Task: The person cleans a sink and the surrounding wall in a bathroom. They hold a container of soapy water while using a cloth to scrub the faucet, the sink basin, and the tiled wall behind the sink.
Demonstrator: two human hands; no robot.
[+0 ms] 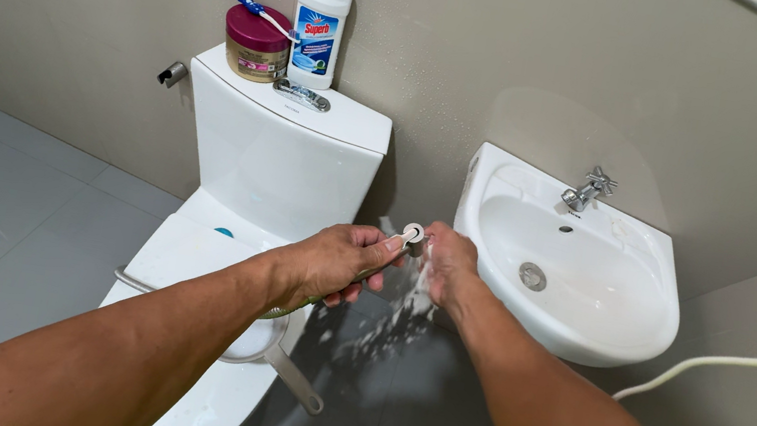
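Observation:
My left hand [338,259] grips a metal bidet sprayer head [411,235], with the thumb on its lever. Its round nozzle faces my right hand [447,265], which sits right beside it with fingers curled. Water sprays [404,310] down from between the hands onto the dark wet floor. The sprayer's metal hose [270,353] loops below my left forearm, over the toilet seat. Both hands hover between the white toilet [235,221] and the small white wall sink [584,322].
On the toilet tank stand a white cleaner bottle with a blue cap [320,11] and a maroon-lidded jar [255,44] with a toothbrush on top. The sink has a chrome tap [587,189]. A white hose [729,365] runs at the right. Grey floor tiles [5,205] lie to the left.

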